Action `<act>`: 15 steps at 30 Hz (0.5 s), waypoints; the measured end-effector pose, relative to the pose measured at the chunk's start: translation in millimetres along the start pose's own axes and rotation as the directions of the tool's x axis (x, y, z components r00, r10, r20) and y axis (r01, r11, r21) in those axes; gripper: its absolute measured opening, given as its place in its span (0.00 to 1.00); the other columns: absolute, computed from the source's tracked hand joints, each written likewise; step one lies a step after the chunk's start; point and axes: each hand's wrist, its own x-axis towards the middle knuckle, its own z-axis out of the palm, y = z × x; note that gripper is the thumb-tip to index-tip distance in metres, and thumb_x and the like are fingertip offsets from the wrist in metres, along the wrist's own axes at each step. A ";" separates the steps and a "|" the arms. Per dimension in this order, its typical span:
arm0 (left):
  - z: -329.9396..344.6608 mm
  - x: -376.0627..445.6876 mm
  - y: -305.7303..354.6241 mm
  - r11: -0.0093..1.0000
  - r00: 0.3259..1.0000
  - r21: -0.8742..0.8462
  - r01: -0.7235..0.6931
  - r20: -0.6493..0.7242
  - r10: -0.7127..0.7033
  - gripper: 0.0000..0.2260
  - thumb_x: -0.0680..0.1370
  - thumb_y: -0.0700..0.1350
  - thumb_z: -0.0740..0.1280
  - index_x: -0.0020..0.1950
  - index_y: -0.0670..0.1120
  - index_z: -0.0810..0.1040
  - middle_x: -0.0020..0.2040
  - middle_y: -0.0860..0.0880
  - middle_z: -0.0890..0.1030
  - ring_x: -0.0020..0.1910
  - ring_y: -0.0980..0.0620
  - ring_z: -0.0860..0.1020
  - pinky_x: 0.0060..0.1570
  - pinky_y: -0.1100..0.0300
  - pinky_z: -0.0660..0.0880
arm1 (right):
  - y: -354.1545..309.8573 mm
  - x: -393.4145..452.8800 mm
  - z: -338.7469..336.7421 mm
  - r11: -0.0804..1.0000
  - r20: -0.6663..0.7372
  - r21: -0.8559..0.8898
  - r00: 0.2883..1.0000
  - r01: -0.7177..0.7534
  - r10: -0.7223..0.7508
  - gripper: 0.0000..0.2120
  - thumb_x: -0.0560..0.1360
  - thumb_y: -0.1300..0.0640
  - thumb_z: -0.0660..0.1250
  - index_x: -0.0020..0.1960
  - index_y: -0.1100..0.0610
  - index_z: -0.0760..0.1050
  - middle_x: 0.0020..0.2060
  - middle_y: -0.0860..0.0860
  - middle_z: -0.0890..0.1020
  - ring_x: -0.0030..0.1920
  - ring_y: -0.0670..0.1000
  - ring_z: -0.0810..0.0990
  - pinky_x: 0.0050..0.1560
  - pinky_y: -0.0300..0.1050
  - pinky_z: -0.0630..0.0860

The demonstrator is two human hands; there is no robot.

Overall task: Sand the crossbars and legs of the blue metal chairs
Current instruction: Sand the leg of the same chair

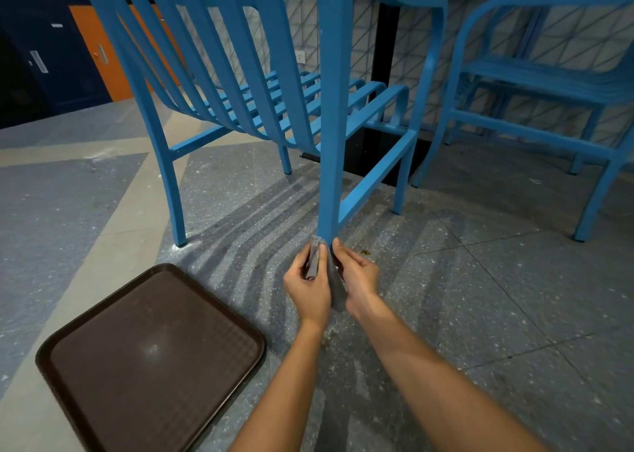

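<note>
Both grips, my left hand (308,285) and right hand (356,278), pinch sandpaper (334,288) wrapped round the chair leg (331,142); tray (151,355) lies left.

Blue chairs (334,108), grey sandpaper (338,290), brown tray (151,348), speckled grey floor (480,297)

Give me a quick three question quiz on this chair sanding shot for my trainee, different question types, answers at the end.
1. True or false: both hands grip the grey sandpaper at the bottom of the near chair leg.
2. Which lies on the floor to the person's left? A) a bucket B) a brown tray C) a brush
3. Fill in: a second blue ____ stands at the right.

Key: 1 true, left hand and right hand both hold it. 2 B. 3 chair.
</note>
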 end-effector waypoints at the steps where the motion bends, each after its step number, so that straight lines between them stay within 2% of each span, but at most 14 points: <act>1: -0.3 0.5 -0.8 1.000 1.000 -0.014 0.005 -0.002 -0.005 0.09 0.77 0.41 0.70 0.49 0.57 0.83 0.46 0.57 0.85 0.47 0.59 0.83 0.44 0.69 0.78 | 1.4 1.2 -0.6 1.000 -0.002 -0.006 1.000 0.007 -0.007 0.05 0.72 0.60 0.73 0.45 0.61 0.84 0.38 0.54 0.87 0.37 0.50 0.86 0.32 0.37 0.79; 3: -3.0 1.6 -5.7 0.999 1.000 -0.038 0.025 0.006 -0.025 0.06 0.77 0.42 0.70 0.51 0.50 0.84 0.46 0.53 0.86 0.47 0.55 0.84 0.44 0.65 0.79 | 4.0 4.0 -1.1 0.999 -0.012 -0.029 1.000 0.025 -0.025 0.06 0.72 0.58 0.74 0.45 0.60 0.84 0.39 0.54 0.87 0.38 0.50 0.86 0.33 0.38 0.79; 5: -6.6 1.7 -11.2 0.996 0.998 -0.055 0.064 0.022 -0.063 0.07 0.77 0.43 0.71 0.53 0.44 0.83 0.47 0.48 0.86 0.48 0.50 0.84 0.46 0.59 0.81 | 5.6 5.8 -1.3 0.998 -0.020 -0.058 0.999 0.035 -0.036 0.06 0.71 0.57 0.74 0.46 0.59 0.84 0.40 0.54 0.87 0.40 0.50 0.86 0.35 0.38 0.80; 7: -9.4 1.6 -15.5 0.993 0.995 -0.061 0.100 0.031 -0.099 0.08 0.77 0.43 0.70 0.54 0.42 0.83 0.47 0.47 0.85 0.49 0.48 0.84 0.47 0.56 0.81 | 6.4 6.8 -1.3 0.997 -0.035 -0.071 0.998 0.043 -0.046 0.05 0.71 0.57 0.74 0.45 0.58 0.84 0.40 0.53 0.87 0.40 0.48 0.86 0.33 0.35 0.79; 11: -13.5 -0.4 -16.2 0.994 0.994 -0.033 0.101 0.040 -0.100 0.08 0.77 0.42 0.70 0.55 0.41 0.83 0.47 0.47 0.85 0.48 0.51 0.84 0.45 0.61 0.81 | 6.3 4.8 -0.8 0.995 -0.058 -0.084 0.997 0.050 -0.055 0.02 0.71 0.57 0.74 0.43 0.56 0.84 0.39 0.51 0.87 0.39 0.44 0.85 0.29 0.28 0.75; 15: -20.7 -3.3 -17.7 0.992 0.991 0.026 0.121 0.055 -0.122 0.07 0.77 0.41 0.70 0.51 0.40 0.83 0.41 0.48 0.85 0.41 0.53 0.82 0.39 0.63 0.79 | 4.9 3.0 -0.8 0.994 -0.057 -0.097 0.996 0.058 -0.064 0.03 0.71 0.57 0.74 0.44 0.55 0.83 0.37 0.48 0.86 0.42 0.44 0.85 0.34 0.30 0.75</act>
